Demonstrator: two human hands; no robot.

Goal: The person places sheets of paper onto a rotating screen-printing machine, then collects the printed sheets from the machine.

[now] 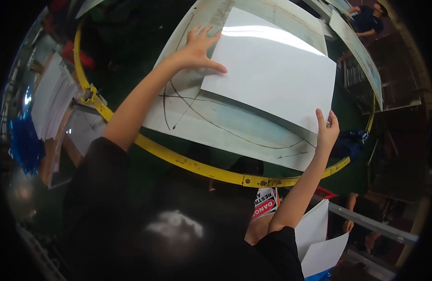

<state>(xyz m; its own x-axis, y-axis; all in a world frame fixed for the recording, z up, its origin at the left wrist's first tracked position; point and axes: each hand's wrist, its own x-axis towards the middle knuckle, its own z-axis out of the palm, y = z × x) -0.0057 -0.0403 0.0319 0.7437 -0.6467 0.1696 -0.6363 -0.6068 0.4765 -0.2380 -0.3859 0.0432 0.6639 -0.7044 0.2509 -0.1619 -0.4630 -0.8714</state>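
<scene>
A glossy white rectangular sheet point(272, 70) lies over a stained pale board point(234, 133) marked with dark curved lines. A shadow runs along the sheet's near edge. My left hand point(197, 50) is at the sheet's left edge, fingers spread, the thumb resting on its surface. At the near right corner, my right hand point(327, 130) grips the sheet's edge, one finger on the upper face and the others beside the edge. The right thumb is hidden.
A yellow curved rail point(197, 166) passes between my body and the board. Stacked white sheets point(52, 103) stand at left; more white sheets point(314, 234) are at lower right. Another board point(358, 51) is at upper right, near a person point(368, 21). Another person's arm point(350, 213) shows at lower right.
</scene>
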